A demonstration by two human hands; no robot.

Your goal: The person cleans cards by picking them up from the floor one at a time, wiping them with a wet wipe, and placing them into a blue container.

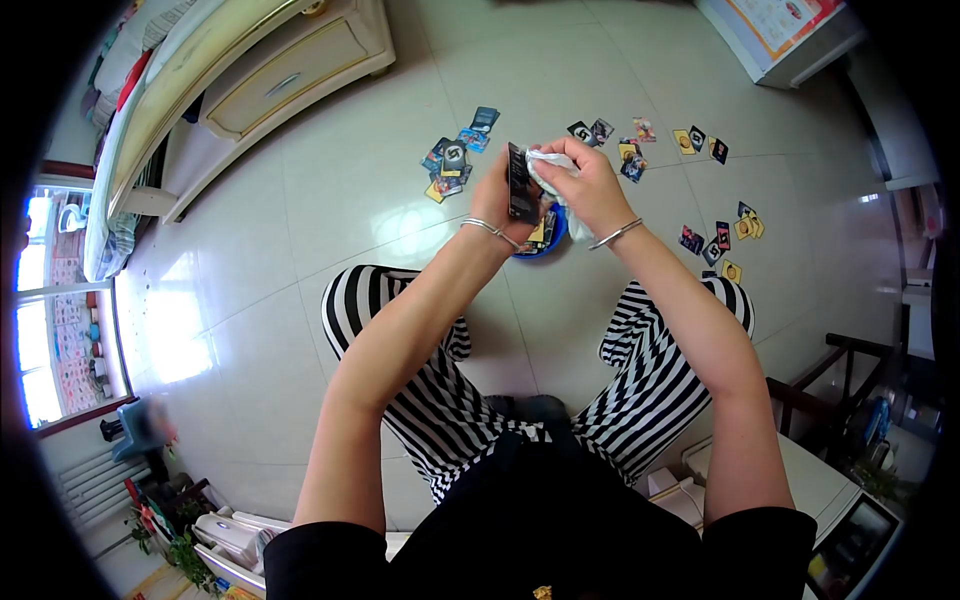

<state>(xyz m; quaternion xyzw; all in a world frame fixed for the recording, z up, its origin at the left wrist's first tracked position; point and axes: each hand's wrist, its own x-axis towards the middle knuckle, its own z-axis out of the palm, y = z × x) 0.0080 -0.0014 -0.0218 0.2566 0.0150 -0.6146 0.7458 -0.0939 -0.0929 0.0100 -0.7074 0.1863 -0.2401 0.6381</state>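
Note:
My left hand (490, 203) grips a dark card (519, 185), held up on edge with its printed face towards the right. A crumpled white tissue or cloth (548, 166) is pinched in my right hand (590, 187), against the card's upper edge. Below both hands a round blue container (547, 248) stands on the floor with several cards inside; my hands hide part of it. One loose group of cards (453, 157) lies on the tiles to the left of my hands, and another group of cards (632, 160) lies to the right.
More scattered cards (717, 243) lie near my right knee. A cream bed frame with a drawer (285, 85) stands at upper left, a white cabinet (765, 45) at upper right. Dark wooden furniture (830, 375) is at the right. My striped trouser legs (420, 380) flank the tiled floor (525, 325).

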